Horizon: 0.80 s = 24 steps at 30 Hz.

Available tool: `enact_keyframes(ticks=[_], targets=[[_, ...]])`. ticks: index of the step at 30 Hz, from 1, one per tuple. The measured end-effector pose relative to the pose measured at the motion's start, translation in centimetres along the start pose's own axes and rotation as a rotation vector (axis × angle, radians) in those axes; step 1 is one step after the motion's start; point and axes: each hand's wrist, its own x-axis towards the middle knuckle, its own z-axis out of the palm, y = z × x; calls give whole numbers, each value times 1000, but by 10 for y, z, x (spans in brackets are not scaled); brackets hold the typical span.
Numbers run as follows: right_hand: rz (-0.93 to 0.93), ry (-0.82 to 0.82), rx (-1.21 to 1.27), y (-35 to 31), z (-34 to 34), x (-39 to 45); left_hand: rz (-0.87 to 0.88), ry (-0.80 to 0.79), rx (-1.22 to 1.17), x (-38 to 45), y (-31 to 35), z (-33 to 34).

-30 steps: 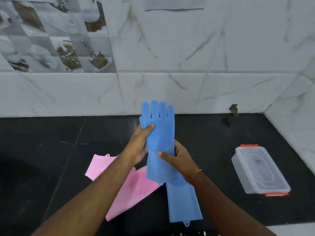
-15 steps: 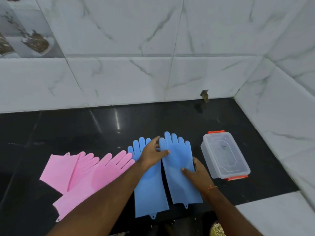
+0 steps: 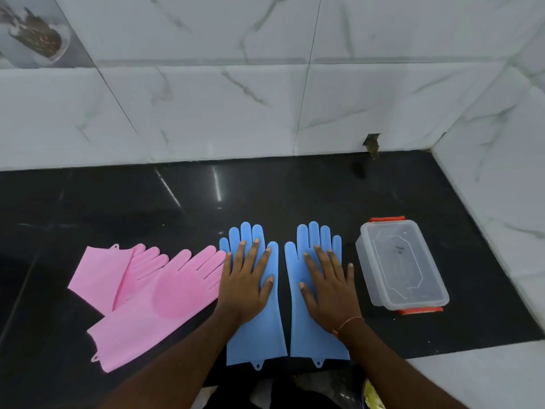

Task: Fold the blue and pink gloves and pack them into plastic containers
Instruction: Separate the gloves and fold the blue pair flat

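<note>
Palms flat on both blue gloves, fold still to come.

We've got the left hand (image 3: 246,286) spread open on the left blue glove (image 3: 256,329) and the right hand (image 3: 328,286) spread open on the right blue glove (image 3: 317,335), gripping nothing, hands apart. Each glove runs lengthwise straight out from us on the counter (image 3: 177,208), fingers far, cuffs near our wrists, so we'd judge the fold goes end to end along that line. Pink gloves (image 3: 159,293) lie overlapped just left of our left hand. Lidded plastic container (image 3: 401,264) sits just right of our right hand, the nearer one for packing.
</note>
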Motion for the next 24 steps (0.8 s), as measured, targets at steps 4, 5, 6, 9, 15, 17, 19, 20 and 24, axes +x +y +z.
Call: enact_keyframes(ticks=[4, 5, 6, 9, 15, 17, 19, 20, 24], targets=[[-36, -20, -12, 5, 28, 5, -3, 11, 21, -1, -2, 6], [-42, -10, -17, 7, 32, 6, -3, 10, 22, 0, -2, 6], [-50, 2, -19, 9, 35, 8, -3, 11, 20, 0, -2, 6], [-84, 31, -30, 13, 39, 12, 0, 6, 11, 1, -2, 3], [-125, 46, -26, 17, 38, 19, 0, -12, -1, 2, -3, 3], [-127, 41, -26, 18, 37, 20, 12, -5, -10, 1, -4, 1], [-118, 29, -28, 17, 36, 20, 26, 21, -64, -1, -8, -2], [-113, 21, -32, 17, 35, 20, 29, 43, -103, -3, -11, -4], [-93, -6, -50, 14, 30, 19, -15, 109, -148, -16, -42, -16]])
